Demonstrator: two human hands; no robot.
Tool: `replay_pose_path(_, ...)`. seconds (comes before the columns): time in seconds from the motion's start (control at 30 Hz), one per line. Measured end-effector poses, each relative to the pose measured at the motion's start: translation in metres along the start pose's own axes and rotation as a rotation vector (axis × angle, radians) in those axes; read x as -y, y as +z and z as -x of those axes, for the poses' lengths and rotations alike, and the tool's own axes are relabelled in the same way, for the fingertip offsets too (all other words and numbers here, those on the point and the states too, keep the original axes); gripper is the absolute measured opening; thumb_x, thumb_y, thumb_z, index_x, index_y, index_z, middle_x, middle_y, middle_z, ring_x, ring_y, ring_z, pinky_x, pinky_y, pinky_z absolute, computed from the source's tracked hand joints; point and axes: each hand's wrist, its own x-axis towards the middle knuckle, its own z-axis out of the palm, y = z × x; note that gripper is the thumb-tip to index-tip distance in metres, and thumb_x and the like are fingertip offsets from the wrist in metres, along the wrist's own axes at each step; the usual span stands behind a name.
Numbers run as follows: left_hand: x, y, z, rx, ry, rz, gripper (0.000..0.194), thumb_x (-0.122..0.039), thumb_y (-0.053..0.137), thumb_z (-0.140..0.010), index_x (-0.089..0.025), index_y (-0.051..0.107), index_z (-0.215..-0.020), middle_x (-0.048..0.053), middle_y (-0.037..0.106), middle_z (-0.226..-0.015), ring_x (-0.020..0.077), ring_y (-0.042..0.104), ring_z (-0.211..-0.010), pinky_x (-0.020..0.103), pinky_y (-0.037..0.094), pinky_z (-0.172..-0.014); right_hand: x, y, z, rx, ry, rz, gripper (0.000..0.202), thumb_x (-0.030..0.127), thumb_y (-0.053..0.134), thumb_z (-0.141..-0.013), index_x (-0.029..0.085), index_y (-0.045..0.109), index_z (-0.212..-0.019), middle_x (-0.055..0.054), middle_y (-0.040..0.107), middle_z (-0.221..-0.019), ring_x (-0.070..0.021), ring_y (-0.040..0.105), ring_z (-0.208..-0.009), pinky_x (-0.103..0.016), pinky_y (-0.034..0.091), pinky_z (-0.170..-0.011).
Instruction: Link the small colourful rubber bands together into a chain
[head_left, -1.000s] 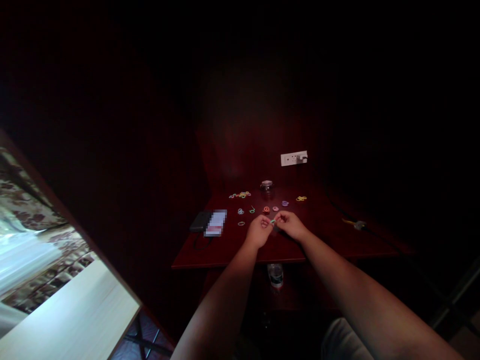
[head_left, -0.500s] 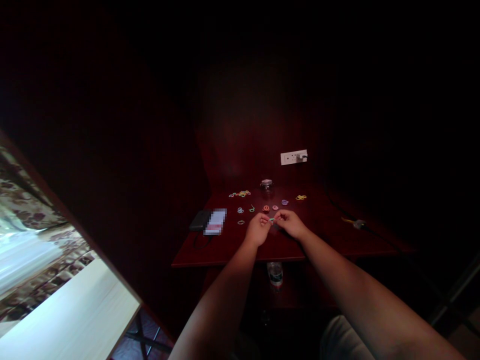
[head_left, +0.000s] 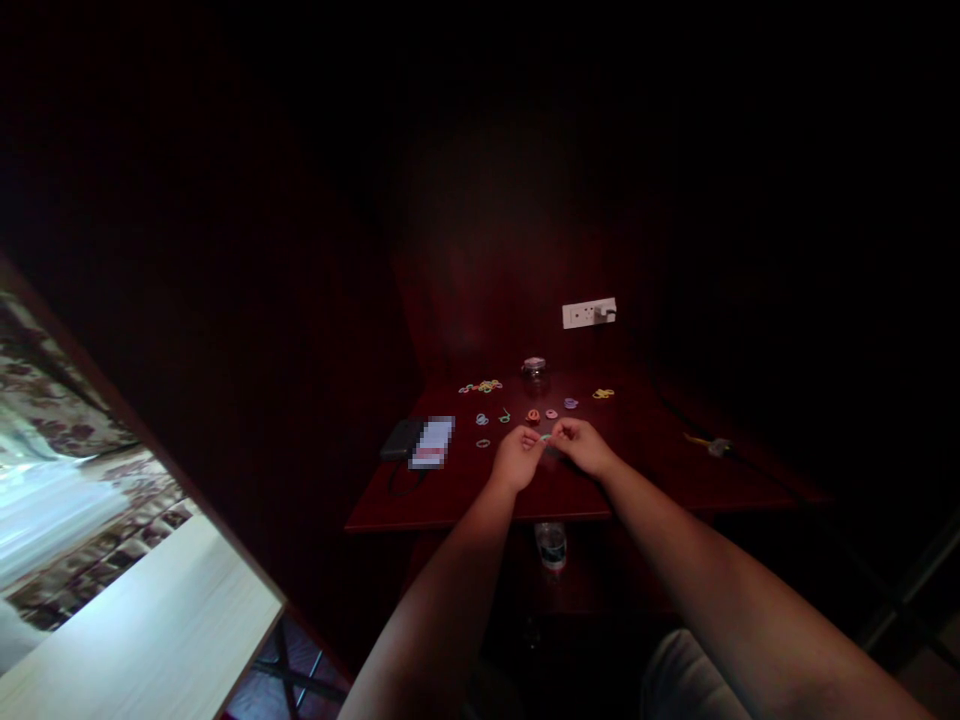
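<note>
Over the near part of the dark red table (head_left: 442, 505), my left hand (head_left: 519, 458) and my right hand (head_left: 581, 447) pinch a small pale green hair tie (head_left: 546, 438) between them, fingertips nearly touching. Just beyond my fingers lie small piles of hair ties: orange-red ones (head_left: 533, 416), pink ones (head_left: 552, 413) and purple ones (head_left: 571, 403). Left of these are green ones (head_left: 505, 416), light blue ones (head_left: 481, 420) and a single dull-coloured loop (head_left: 483, 443). Yellow ones (head_left: 603, 394) lie farther right.
A mixed-colour heap (head_left: 487, 386) and a clear lidded jar (head_left: 535, 368) stand at the back. At left lie a phone (head_left: 432, 442) and a black case (head_left: 400, 440); at right, a cable (head_left: 718, 448). A wall socket (head_left: 589, 314) is behind; a bottle (head_left: 553, 548) sits below the edge.
Both hands stay almost in place, still pinching the pale green hair tie, with only slight finger movement. The whole view has shifted very slightly.
</note>
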Motion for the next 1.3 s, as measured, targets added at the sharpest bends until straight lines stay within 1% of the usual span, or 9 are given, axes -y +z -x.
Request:
replay_pose_path(0.17,0.0010,0.0004,-0.0006,0.002,-0.002,-0.006,0.013,-0.025,0.059,-0.070,-0.014,0.055,-0.076,0.001,0.058,-0.067,0.0086,0.051,-0.059,0.020,0.040,-0.057,0.0008,0.0010,0.0001,-0.003,-0.021,-0.012,0.024,0.033,0.063,-0.061,0.017,0.046,-0.061,0.006,0.042,-0.049,-0.0067,0.035,-0.044,-0.020,0.026,-0.044)
replay_pose_path(0.37,0.0012,-0.0002,0.0003,0.007,0.002,0.010,0.016,-0.028,0.060,-0.070,-0.014,0.055,-0.075,0.000,0.056,-0.064,0.0082,0.050,-0.057,0.019,0.038,-0.054,0.0015,0.0020,0.0009,0.042,0.026,-0.063,0.022,0.031,0.061,-0.061,0.018,0.044,-0.065,0.005,0.046,-0.046,-0.0081,0.041,-0.042,-0.020,0.029,-0.043)
replay_pose_path(0.57,0.0031,0.0005,-0.0005,-0.022,-0.002,-0.016,0.014,-0.026,0.059,-0.070,-0.014,0.055,-0.075,0.001,0.057,-0.065,0.0085,0.051,-0.057,0.019,0.038,-0.054,0.0044,0.0024,0.0017,0.033,0.032,-0.050,0.016,0.025,0.058,-0.059,0.018,0.045,-0.064,0.006,0.046,-0.046,-0.0078,0.041,-0.041,-0.020,0.030,-0.042)
replay_pose_path(0.77,0.0020,0.0001,0.0001,-0.015,0.004,-0.051,0.012,-0.025,0.058,-0.070,-0.014,0.055,-0.075,0.001,0.057,-0.065,0.0091,0.051,-0.058,0.020,0.038,-0.055,0.0016,0.0016,0.0004,0.026,0.041,-0.057,0.008,0.023,0.052,-0.063,0.017,0.047,-0.066,0.005,0.049,-0.047,-0.0086,0.044,-0.041,-0.019,0.031,-0.042)
replay_pose_path(0.9,0.0037,0.0002,-0.0001,-0.016,0.017,-0.066,0.013,-0.025,0.058,-0.070,-0.014,0.056,-0.075,0.001,0.057,-0.066,0.0091,0.052,-0.059,0.020,0.038,-0.056,-0.0007,0.0009,0.0000,0.008,0.056,-0.043,0.008,0.023,0.052,-0.064,0.017,0.047,-0.065,0.005,0.049,-0.047,-0.0086,0.045,-0.041,-0.019,0.031,-0.041)
replay_pose_path(1.07,0.0041,-0.0001,0.0000,-0.023,-0.001,-0.058,0.013,-0.025,0.059,-0.070,-0.014,0.056,-0.075,0.001,0.057,-0.065,0.0089,0.052,-0.058,0.020,0.039,-0.056,0.0018,0.0015,0.0015,0.003,0.054,-0.032,0.009,0.024,0.054,-0.064,0.017,0.049,-0.066,0.005,0.049,-0.046,-0.0086,0.044,-0.041,-0.020,0.032,-0.042)
replay_pose_path(1.2,0.0006,-0.0007,0.0011,-0.015,-0.008,-0.049,0.012,-0.025,0.059,-0.070,-0.014,0.056,-0.075,0.001,0.058,-0.064,0.0089,0.052,-0.057,0.020,0.038,-0.054,0.0046,0.0020,0.0024,0.025,0.053,-0.061,0.011,0.024,0.055,-0.063,0.016,0.052,-0.069,0.004,0.050,-0.047,-0.0081,0.044,-0.041,-0.020,0.032,-0.043)
replay_pose_path(1.3,-0.0034,-0.0010,0.0020,-0.016,-0.019,-0.041,0.010,-0.022,0.058,-0.070,-0.014,0.055,-0.074,0.001,0.059,-0.064,0.0088,0.052,-0.057,0.019,0.039,-0.054,0.0039,0.0016,0.0022,0.036,0.057,-0.043,0.014,0.027,0.057,-0.064,0.015,0.054,-0.070,0.003,0.052,-0.049,-0.0083,0.045,-0.043,-0.020,0.033,-0.043)
